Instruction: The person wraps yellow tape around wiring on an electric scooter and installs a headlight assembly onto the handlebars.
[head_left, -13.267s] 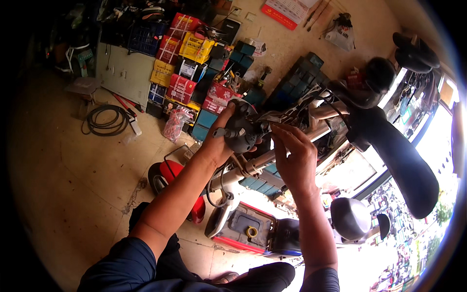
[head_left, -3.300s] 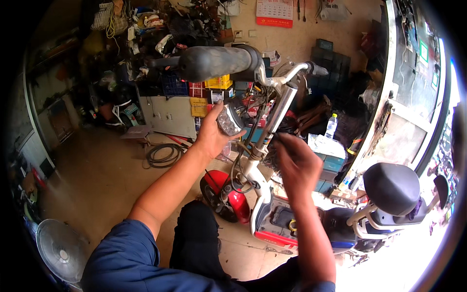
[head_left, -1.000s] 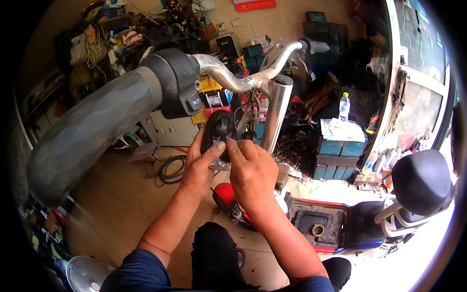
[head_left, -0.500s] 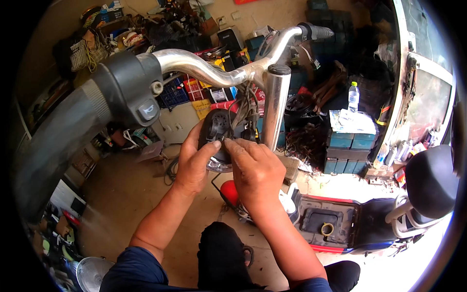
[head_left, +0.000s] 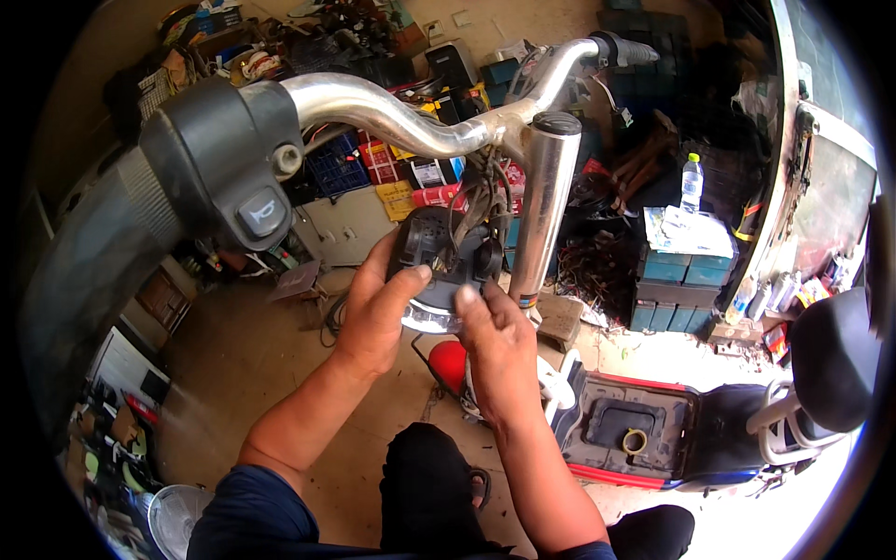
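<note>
Between my hands, below the handlebar, is a black headlight (head_left: pixel 446 291) with a clear, shiny lower rim. Its dark back faces me, and thin wires (head_left: pixel 479 184) run from it up toward the handlebar (head_left: pixel 373 105). My left hand (head_left: pixel 373 322) grips the left side, thumb on the back and fingers hidden behind. On the lower right edge, my right hand (head_left: pixel 502 347) holds it with the thumb pressed at the rim. The silver stem tube (head_left: pixel 551 205) rises just right of the light.
A black switch housing (head_left: pixel 219 149) and grip fill the upper left. A scooter body with a black seat (head_left: pixel 737 425) lies to the right, holding a yellowish ring (head_left: pixel 635 441). Teal batteries (head_left: pixel 686 271) carry a bottle (head_left: pixel 692 184). Clutter lines the back wall.
My right hand has moved from the wires at the middle of the headlight down to its lower right edge. The left hand keeps its hold. The handlebar appears slightly shifted in view.
</note>
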